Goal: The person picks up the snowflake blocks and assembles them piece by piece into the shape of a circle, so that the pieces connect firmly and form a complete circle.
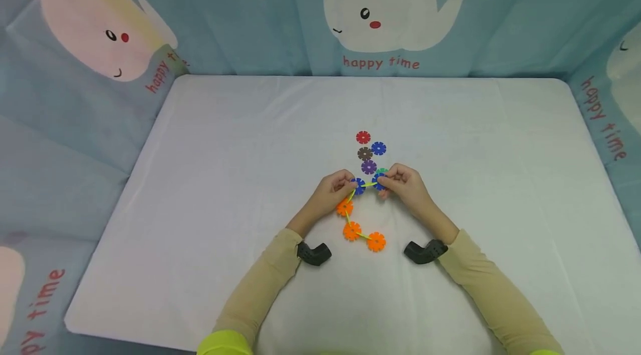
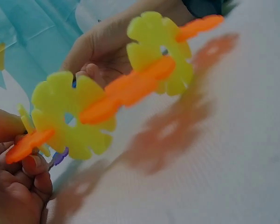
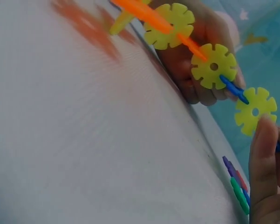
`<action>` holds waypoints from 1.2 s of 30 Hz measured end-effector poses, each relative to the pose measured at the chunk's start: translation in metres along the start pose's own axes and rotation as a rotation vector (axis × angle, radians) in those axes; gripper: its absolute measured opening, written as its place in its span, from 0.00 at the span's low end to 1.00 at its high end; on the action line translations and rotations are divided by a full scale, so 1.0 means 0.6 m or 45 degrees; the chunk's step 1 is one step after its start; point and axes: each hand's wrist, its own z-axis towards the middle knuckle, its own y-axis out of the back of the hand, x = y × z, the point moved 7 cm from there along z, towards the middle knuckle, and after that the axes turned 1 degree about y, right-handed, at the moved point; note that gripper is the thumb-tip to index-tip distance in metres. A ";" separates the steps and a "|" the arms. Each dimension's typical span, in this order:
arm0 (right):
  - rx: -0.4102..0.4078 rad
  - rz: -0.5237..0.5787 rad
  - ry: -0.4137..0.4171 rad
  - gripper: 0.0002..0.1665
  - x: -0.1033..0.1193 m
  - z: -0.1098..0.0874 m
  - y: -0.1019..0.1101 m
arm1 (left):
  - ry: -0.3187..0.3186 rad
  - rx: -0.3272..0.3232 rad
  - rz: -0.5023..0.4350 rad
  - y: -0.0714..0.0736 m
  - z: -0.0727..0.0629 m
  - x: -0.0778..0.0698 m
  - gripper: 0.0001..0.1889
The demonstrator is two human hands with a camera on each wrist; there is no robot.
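A curved chain of slotted plastic building discs hangs between my two hands, its orange, yellow and blue flower-shaped pieces pushed into each other's slots. My left hand [image 1: 333, 189] pinches the chain at a blue disc [image 1: 358, 186]. With thumb and fingers, my right hand [image 1: 407, 185] pinches the blue end disc [image 1: 379, 181], joined to its neighbour by a yellow disc [image 3: 255, 112]. Several orange discs [image 1: 352, 231] trail from the left hand toward my body. In the left wrist view, yellow discs [image 2: 73, 115] alternate with orange ones, their shadows falling on the tabletop.
Loose discs lie beyond the hands: red [image 1: 363, 137], blue [image 1: 378, 148], brown [image 1: 365, 153], purple [image 1: 369, 167] and a green one [image 1: 382, 171] partly hidden. Black wrist mounts [image 1: 315, 254] sit at both sleeves. Blue whale-print curtains [image 1: 250, 21] border the white table [image 1: 225, 149].
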 end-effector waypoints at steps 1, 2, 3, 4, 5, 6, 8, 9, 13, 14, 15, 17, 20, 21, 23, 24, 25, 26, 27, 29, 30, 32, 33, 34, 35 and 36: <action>0.007 0.004 -0.006 0.08 -0.001 0.000 -0.001 | -0.003 0.001 0.004 0.000 0.000 -0.001 0.04; 0.010 0.007 -0.012 0.08 -0.002 0.001 -0.001 | -0.004 0.001 0.009 0.000 0.000 -0.001 0.04; 0.014 0.007 -0.015 0.08 -0.003 0.000 -0.002 | -0.003 0.004 0.006 -0.001 0.000 -0.001 0.04; 0.015 0.000 -0.015 0.08 -0.004 0.000 -0.003 | 0.003 0.003 0.000 -0.001 0.000 -0.001 0.04; 0.013 0.002 -0.020 0.08 -0.005 0.000 -0.004 | 0.010 -0.001 -0.010 -0.001 -0.001 0.000 0.04; 0.012 -0.009 -0.014 0.08 -0.005 -0.001 -0.004 | 0.024 -0.006 -0.020 -0.001 -0.002 0.002 0.04; 0.008 -0.031 0.009 0.06 -0.002 -0.002 -0.007 | 0.042 -0.014 -0.036 -0.003 -0.003 0.003 0.04; 0.016 -0.046 0.026 0.04 0.001 -0.002 -0.011 | 0.046 -0.014 -0.045 -0.004 -0.003 0.003 0.04; 0.061 -0.095 0.074 0.04 0.009 -0.002 -0.026 | 0.021 0.004 -0.040 -0.010 -0.001 0.001 0.04; 0.066 -0.105 0.078 0.05 0.009 -0.002 -0.029 | 0.015 0.011 -0.039 -0.011 -0.001 0.001 0.04; 0.063 -0.109 0.080 0.06 0.009 -0.001 -0.031 | 0.013 0.020 -0.048 -0.012 0.000 0.002 0.04; 0.045 -0.092 0.065 0.08 0.007 -0.001 -0.031 | 0.005 0.013 -0.060 -0.013 0.003 0.015 0.05; 0.048 -0.023 0.034 0.09 0.002 0.000 -0.032 | 0.051 0.016 -0.093 -0.013 0.004 0.020 0.07; 0.066 0.005 0.026 0.10 0.001 -0.001 -0.034 | 0.055 0.014 -0.104 -0.013 0.004 0.021 0.07; 0.123 0.028 0.009 0.10 0.000 -0.002 -0.038 | 0.070 0.003 -0.112 -0.010 0.003 0.015 0.07; 0.153 0.014 0.008 0.10 0.001 -0.002 -0.039 | 0.077 0.000 -0.122 -0.009 0.002 0.009 0.07; 0.177 -0.040 0.026 0.10 0.004 -0.002 -0.038 | 0.068 -0.013 -0.124 -0.008 0.001 0.008 0.07; 0.196 -0.144 0.061 0.10 0.009 -0.001 -0.036 | 0.063 -0.022 -0.126 -0.007 0.001 0.008 0.07; 0.204 -0.274 0.109 0.11 0.016 0.000 -0.032 | 0.058 -0.029 -0.128 -0.006 0.001 0.009 0.07; 0.177 -0.610 0.215 0.14 0.028 0.002 -0.018 | 0.057 -0.036 -0.130 -0.005 0.001 0.009 0.07; 0.146 -0.791 0.260 0.16 0.033 0.003 -0.010 | 0.058 -0.037 -0.130 -0.005 0.002 0.010 0.07; 0.087 -1.086 0.319 0.19 0.039 0.003 0.005 | 0.055 -0.038 -0.133 -0.006 0.002 0.010 0.07; 0.073 -1.169 0.322 0.20 0.038 0.003 0.010 | 0.053 -0.037 -0.138 -0.006 0.002 0.010 0.07; 0.066 -1.231 0.317 0.20 0.035 0.003 0.015 | 0.052 -0.035 -0.141 -0.006 0.003 0.010 0.07; 0.062 -1.266 0.308 0.19 0.034 0.002 0.017 | 0.047 -0.032 -0.144 -0.007 0.003 0.010 0.07; 0.059 -1.282 0.295 0.18 0.031 0.003 0.020 | 0.044 -0.031 -0.149 -0.007 0.004 0.010 0.07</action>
